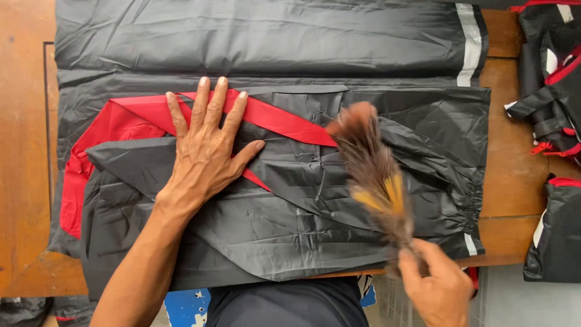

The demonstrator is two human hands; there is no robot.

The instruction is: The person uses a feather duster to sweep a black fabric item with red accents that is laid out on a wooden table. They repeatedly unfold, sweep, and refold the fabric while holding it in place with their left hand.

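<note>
One folded black waterproof garment with a red lining and a red strip (266, 181) lies across the middle of the brown wooden table (24, 151), on top of a wider black sheet of the same shiny fabric with a grey reflective band (470, 42) at its far right.

The left hand (206, 151) lies flat on the left part of the fold, fingers spread and straight, palm pressing the fabric down over the red strip.

The right hand (439, 284), at the near right edge of the table, is closed around the handle of one brown feather duster with yellow tips (375, 175). The plume reaches out over the right half of the garment and is blurred, so it seems to be mid-sweep.

The step in hand looks like dusting the folded garment while it is pinned flat. The next stroke calls for steady pressure from the left palm so the slippery folds do not shift.

Count: one duster, one garment under the hands, two hands, and at least two more bundled black-and-red garments (554, 91) at the right edge, well apart.
</note>
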